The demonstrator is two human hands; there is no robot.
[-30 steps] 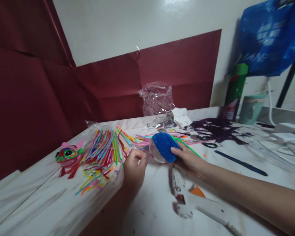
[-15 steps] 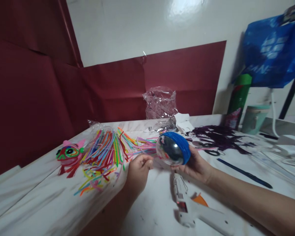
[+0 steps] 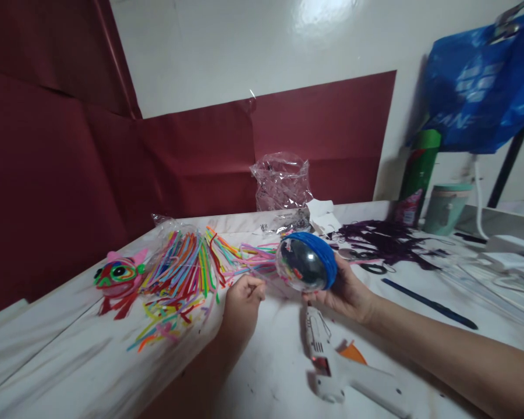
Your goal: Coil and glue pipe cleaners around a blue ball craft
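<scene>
- Blue yarn (image 3: 325, 256) wraps the right and upper part of a clear plastic ball (image 3: 301, 267); the uncovered part looks dark and glossy, with a bright reflection.
- The ball is raised over the middle of the white marbled table (image 3: 266, 372), above the tip of the hot glue gun (image 3: 318, 333).
- The right hand (image 3: 351, 298) supports the ball from its right side and underneath, fingers clamped on the yarn-covered part and the lower edge.
- The left hand (image 3: 244, 298) is just beside the ball, apart from it, its fingers curled in and thumb and forefinger together; I cannot tell whether something thin is pinched there.
- The glue gun lies on its side on the table, near the right forearm, its orange trigger (image 3: 353, 352) showing.
- Left of the hands, coloured pipe cleaners (image 3: 190, 265) spread from a clear bag, with short cut pieces (image 3: 168, 323) scattered in front.
- Farther left sits a pink animal figure (image 3: 119, 276) with black eyes and red tassel-like feet.
- Behind the right hand are tangled purple yarn (image 3: 382, 240) and black-handled scissors (image 3: 373, 268); a dark blue strip (image 3: 428, 302) lies nearer.
- At the back stand a crumpled clear plastic bag (image 3: 283, 183), a green-topped can (image 3: 420, 166) and a mint-green cup (image 3: 448, 210), below a hanging blue bag (image 3: 480, 87).
</scene>
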